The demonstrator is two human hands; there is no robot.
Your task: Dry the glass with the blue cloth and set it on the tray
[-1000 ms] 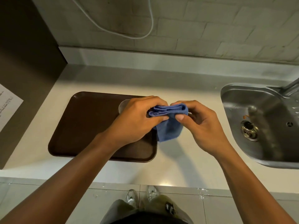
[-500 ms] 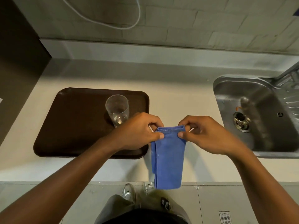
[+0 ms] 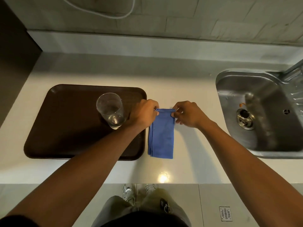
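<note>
A clear glass stands upright on the dark brown tray, toward its right side. The folded blue cloth lies flat on the white counter just right of the tray. My left hand pinches the cloth's far left corner, with its wrist over the tray's right edge. My right hand pinches the far right corner. Neither hand touches the glass.
A steel sink with a drain is set into the counter at the right, a tap above its far corner. A tiled wall with a white cable runs behind. A dark panel borders the counter's left end.
The bunched cloth was unfolded, held hanging by its top corners, then moved away from me and laid flat on the counter. The glass, hidden behind my left hand before, now shows on the tray.
</note>
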